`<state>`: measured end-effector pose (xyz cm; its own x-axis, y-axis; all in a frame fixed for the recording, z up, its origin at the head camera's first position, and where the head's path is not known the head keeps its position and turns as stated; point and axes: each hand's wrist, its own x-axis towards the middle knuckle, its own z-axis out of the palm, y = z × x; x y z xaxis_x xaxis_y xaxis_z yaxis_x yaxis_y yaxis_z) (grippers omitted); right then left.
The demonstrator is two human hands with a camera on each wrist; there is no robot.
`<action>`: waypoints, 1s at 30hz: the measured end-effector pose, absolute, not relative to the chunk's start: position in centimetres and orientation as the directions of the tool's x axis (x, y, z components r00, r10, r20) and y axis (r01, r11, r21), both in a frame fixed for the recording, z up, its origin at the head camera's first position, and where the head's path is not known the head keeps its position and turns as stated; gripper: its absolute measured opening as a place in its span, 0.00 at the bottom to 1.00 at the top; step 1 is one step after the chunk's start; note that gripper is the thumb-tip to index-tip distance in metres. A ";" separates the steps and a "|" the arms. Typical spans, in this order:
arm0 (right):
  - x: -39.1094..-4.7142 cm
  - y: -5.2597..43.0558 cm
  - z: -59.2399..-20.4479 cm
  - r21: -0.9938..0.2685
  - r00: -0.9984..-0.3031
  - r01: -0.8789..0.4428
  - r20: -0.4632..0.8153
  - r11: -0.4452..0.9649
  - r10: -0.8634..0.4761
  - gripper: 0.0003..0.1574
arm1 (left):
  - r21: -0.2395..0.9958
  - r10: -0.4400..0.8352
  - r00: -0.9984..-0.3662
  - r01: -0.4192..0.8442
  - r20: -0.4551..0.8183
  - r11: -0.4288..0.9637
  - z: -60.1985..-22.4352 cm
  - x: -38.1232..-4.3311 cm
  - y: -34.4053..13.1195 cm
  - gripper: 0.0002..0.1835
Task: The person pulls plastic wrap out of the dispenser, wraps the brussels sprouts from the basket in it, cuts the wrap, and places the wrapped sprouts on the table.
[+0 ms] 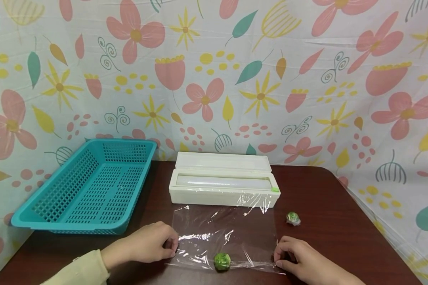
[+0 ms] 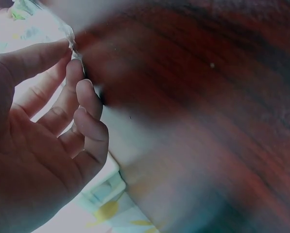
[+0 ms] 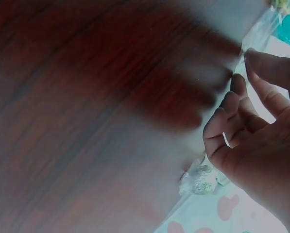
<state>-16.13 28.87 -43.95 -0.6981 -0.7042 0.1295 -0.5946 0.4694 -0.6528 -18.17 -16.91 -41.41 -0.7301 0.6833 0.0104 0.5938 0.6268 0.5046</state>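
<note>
A sheet of clear plastic wrap [image 1: 199,221] stretches from the white wrap box toward the near side of the table. My left hand [image 1: 149,242] pinches its near left corner between thumb and forefinger, the other fingers curled loosely. At the near right corner my right hand [image 1: 301,257] pinches the wrap the same way. Between the hands, by the wrap's near edge, sits a green Brussels sprout [image 1: 222,262]; how far the film covers it is hard to tell. In the left wrist view, gathered film [image 2: 67,31] shows at the fingertips.
The white box [image 1: 221,197] stands with its lid raised, a roll of wrap [image 1: 221,182] inside. A teal basket [image 1: 128,221] is at the left. Beyond my right hand lies a film-wrapped Brussels sprout [image 1: 293,218]. A flowered cloth [image 1: 214,87] hangs behind the table [image 1: 314,190].
</note>
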 end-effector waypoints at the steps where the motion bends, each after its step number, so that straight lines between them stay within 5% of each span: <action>1: -16.2 28.9 -44.0 -0.653 -0.701 -0.591 0.125 0.474 -0.702 0.08 | 0.499 0.681 -0.732 0.595 0.011 0.630 -41.4 -18.2 -16.9 0.15; 13: -16.0 28.8 -43.8 -0.660 -0.705 -0.583 0.120 0.474 -0.699 0.10 | 0.500 0.679 -0.734 0.597 0.025 0.627 -41.5 -18.3 -16.8 0.16; 19: -15.1 27.3 -42.4 -0.612 -0.691 -0.647 0.219 0.454 -0.689 0.23 | 0.508 0.678 -0.734 0.592 0.020 0.626 -41.6 -18.4 -16.7 0.17; 30: -14.0 20.9 -41.4 -0.192 -0.385 -0.922 0.367 0.336 -0.846 0.27 | 0.515 0.676 -0.737 0.584 0.013 0.627 -41.4 -18.3 -16.7 0.16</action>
<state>-14.03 20.88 -41.40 -0.3853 -0.8465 0.3674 -0.9219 0.3363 -0.1921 -18.30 -16.69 -41.45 -0.7370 0.6757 0.0132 0.5844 0.6275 0.5145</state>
